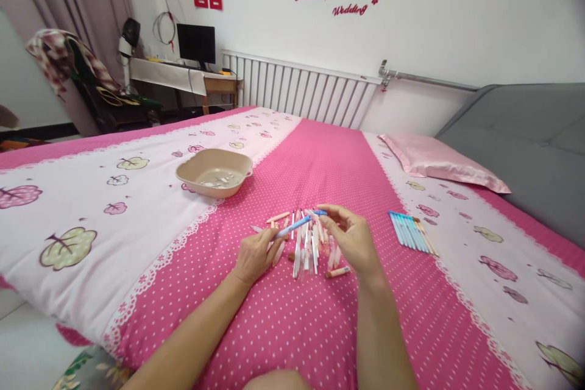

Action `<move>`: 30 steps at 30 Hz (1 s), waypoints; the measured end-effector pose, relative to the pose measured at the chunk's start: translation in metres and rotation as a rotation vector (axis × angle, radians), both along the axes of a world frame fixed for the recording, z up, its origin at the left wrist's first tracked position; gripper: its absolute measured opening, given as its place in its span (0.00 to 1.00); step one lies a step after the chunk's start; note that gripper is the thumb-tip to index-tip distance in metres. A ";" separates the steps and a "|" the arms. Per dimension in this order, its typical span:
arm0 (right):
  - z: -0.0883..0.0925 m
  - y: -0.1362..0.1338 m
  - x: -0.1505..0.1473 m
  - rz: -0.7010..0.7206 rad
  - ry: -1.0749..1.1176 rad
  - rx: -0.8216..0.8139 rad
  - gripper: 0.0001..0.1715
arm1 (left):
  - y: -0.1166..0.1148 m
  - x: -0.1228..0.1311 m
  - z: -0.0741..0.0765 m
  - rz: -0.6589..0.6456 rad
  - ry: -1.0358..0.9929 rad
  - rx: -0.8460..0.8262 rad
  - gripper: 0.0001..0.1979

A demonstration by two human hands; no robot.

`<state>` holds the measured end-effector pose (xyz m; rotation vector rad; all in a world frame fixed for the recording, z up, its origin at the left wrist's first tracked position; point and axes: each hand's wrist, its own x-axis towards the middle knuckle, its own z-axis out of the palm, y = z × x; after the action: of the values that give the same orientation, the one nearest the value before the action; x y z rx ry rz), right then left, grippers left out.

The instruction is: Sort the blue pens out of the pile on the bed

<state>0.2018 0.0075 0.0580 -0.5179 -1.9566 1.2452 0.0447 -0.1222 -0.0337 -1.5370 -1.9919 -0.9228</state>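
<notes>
Between my hands is a blue pen point(296, 225), held slanted above a loose heap of pen parts point(311, 250). My left hand point(256, 254) is closed round its lower left end. The fingertips of my right hand point(351, 235) pinch the blue upper end, where a cap or clip seems to be; the exact join is too small to make out. Pale, pink and orange tubes and caps make up the heap on the pink dotted bedspread. One orange-brown pen piece point(338, 272) lies apart at the heap's near right edge.
A row of blue and orange pens point(412, 233) lies side by side to the right. Beyond my left hand stands a beige plastic basin point(214, 173) with small pale pieces in it. A pink pillow point(441, 161) rests near the grey headboard point(525, 134).
</notes>
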 end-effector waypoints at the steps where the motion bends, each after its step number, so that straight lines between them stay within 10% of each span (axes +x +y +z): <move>1: 0.004 -0.002 0.002 -0.002 -0.014 0.033 0.15 | 0.000 0.000 0.000 0.000 -0.001 0.000 0.11; 30: 0.014 -0.010 0.007 -0.032 -0.145 0.303 0.15 | -0.001 0.001 0.002 -0.031 -0.019 -0.019 0.10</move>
<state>0.2091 -0.0028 0.0721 -0.4922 -2.2005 0.8892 0.0459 -0.1235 -0.0318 -1.5799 -2.0008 -0.9368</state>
